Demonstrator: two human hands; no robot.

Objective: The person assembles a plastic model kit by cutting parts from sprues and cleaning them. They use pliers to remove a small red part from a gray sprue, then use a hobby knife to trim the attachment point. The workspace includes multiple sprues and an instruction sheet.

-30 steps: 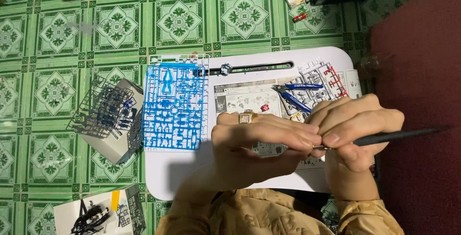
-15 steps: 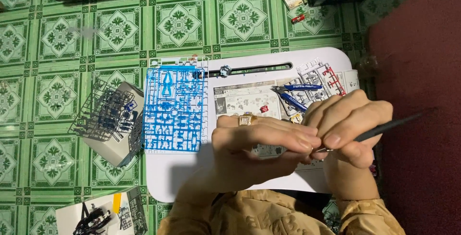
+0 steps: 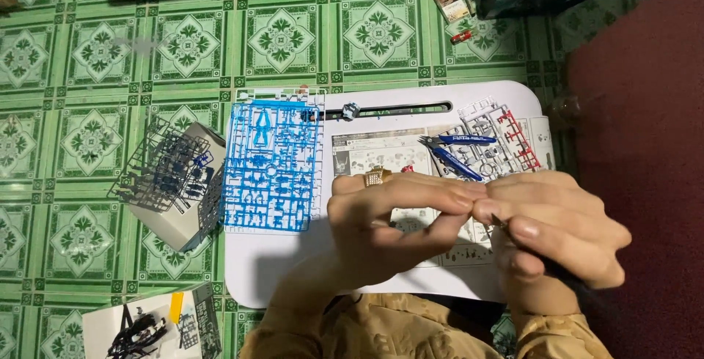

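- head view: the left hand (image 3: 396,223) and the right hand (image 3: 554,227) meet fingertip to fingertip over the near part of a white lap table (image 3: 282,275).
- the left fingers are pinched shut on something very small where the hands meet; what it is cannot be told. a gold ring (image 3: 376,176) sits on one of those fingers.
- the right fingers are curled closed around a thin dark tool (image 3: 568,275), of which only a short dark stretch shows under the hand.
- half a second ago the tool's dark handle stuck out far to the right past the hand; now it is almost all hidden, and the right hand has turned so its fingers cover it.
- the pinched piece was seen a second ago as a small grey bit between the hands; now the fingertips hide it.
- on the table: a blue parts frame (image 3: 271,165) at the left edge, a printed instruction sheet (image 3: 378,150) beneath the hands, blue-handled nippers (image 3: 458,150) just beyond them, and white and red parts frames (image 3: 506,132) at the far right.
- left of the table, dark parts frames (image 3: 165,172) lie on a grey box.
- the floor (image 3: 95,51) is green patterned tile; a dark red mat (image 3: 645,110) lies to the right.
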